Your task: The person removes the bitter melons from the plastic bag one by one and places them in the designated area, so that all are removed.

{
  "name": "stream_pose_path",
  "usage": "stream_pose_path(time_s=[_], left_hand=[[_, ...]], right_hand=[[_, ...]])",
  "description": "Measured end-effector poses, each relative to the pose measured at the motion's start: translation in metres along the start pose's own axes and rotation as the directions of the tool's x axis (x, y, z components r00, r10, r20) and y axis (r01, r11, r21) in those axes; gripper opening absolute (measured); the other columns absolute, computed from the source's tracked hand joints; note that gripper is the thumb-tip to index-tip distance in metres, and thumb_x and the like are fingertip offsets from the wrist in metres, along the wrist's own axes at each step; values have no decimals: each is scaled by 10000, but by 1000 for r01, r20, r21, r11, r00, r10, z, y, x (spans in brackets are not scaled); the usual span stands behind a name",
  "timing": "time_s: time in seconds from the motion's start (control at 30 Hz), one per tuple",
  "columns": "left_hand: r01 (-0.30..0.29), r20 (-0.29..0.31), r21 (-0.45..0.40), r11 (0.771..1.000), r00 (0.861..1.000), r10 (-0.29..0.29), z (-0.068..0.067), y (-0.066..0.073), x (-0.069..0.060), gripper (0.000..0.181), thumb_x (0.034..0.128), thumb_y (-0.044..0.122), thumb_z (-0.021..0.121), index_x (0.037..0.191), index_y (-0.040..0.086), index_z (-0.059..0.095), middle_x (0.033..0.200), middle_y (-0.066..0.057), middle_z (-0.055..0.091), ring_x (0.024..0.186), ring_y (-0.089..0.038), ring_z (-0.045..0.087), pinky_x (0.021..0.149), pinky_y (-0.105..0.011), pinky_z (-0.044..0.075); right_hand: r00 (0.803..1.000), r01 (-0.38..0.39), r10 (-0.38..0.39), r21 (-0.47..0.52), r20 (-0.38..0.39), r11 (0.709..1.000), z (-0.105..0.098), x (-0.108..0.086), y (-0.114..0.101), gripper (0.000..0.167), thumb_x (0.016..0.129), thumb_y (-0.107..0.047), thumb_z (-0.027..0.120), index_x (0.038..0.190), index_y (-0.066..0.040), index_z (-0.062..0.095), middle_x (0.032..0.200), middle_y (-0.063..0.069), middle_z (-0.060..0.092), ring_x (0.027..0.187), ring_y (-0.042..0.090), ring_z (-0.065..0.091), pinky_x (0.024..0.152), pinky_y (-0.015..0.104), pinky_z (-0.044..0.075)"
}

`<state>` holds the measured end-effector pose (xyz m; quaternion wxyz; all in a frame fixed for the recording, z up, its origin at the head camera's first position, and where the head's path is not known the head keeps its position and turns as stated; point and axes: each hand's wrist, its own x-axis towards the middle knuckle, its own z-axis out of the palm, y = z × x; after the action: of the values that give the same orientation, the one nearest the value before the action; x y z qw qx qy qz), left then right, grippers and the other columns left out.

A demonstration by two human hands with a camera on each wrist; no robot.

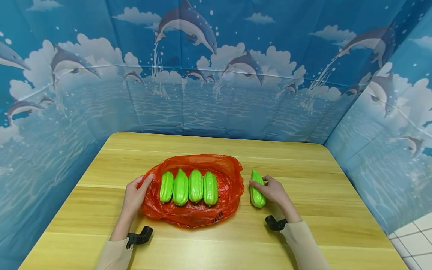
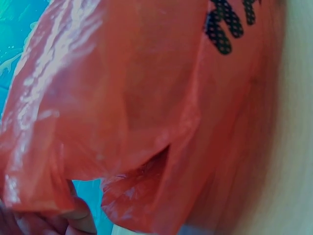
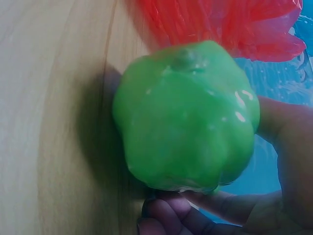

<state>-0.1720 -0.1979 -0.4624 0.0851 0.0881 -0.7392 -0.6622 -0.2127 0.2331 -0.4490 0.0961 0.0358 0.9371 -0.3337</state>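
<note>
A red plastic bag lies spread with its mouth wide on the table, and several glossy, ridged green vegetables stand side by side in it. My left hand pinches the bag's left rim; in the left wrist view the red film hides most of that hand. To the right of the bag, my right hand grips another long green ridged vegetable between thumb and fingers. Its blunt, lobed end faces the right wrist camera. I cannot tell whether it touches the table.
The wooden table has rounded far corners. Behind it and along both sides hangs a blue curtain printed with dolphins. A black wrist camera sits on the left wrist and another on the right. White floor tiles show at lower right.
</note>
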Motion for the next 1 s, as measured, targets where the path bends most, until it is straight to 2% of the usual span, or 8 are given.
stream_pose_path(time_s=[0.33, 0.6, 0.73, 0.87, 1.0], left_hand=[[6, 1, 2, 1000, 1000, -6, 0, 0, 0, 492, 911, 454, 600, 937, -36, 621, 744, -43, 604, 647, -124, 574, 567, -259, 500], [16, -3, 0, 1000, 1000, -16, 1, -1, 1, 467, 903, 452, 613, 929, -14, 622, 696, -29, 547, 631, -134, 545, 558, -248, 491], [20, 5, 1, 1000, 1000, -20, 1, -1, 1, 468, 903, 457, 610, 926, -11, 616, 686, -31, 530, 623, -138, 532, 549, -243, 482], [17, 7, -2, 1000, 1000, -17, 1, -1, 1, 465, 905, 455, 608, 946, -8, 621, 683, -28, 526, 622, -136, 530, 547, -240, 477], [18, 2, 4, 1000, 1000, -18, 1, -1, 0, 462, 905, 457, 608, 902, -5, 606, 676, -26, 515, 616, -135, 518, 536, -238, 465]], right_hand=[[1000, -5, 5, -4, 8, 1000, -1, -1, 1, 793, 862, -598, 567, 1262, 80, 468, 1153, 256, 557, 942, 305, 560, 728, 387, 481], [1000, -1, 1, -6, 10, 1000, -2, -2, 1, 801, 859, -603, 569, 1260, 83, 468, 1130, 248, 566, 915, 291, 564, 702, 367, 479], [1000, -7, 7, -8, 16, 1000, -2, -3, 1, 826, 858, -622, 553, 1269, 89, 461, 1173, 276, 548, 972, 323, 560, 742, 397, 482], [999, -29, 28, 14, 28, 999, -3, -4, 1, 873, 857, -676, 498, 1282, 85, 455, 1196, 272, 536, 1010, 334, 543, 782, 422, 469], [999, -41, 39, 57, 38, 998, -4, -4, 1, 891, 876, -705, 410, 1289, 83, 457, 1189, 258, 540, 1001, 323, 541, 789, 422, 459]])
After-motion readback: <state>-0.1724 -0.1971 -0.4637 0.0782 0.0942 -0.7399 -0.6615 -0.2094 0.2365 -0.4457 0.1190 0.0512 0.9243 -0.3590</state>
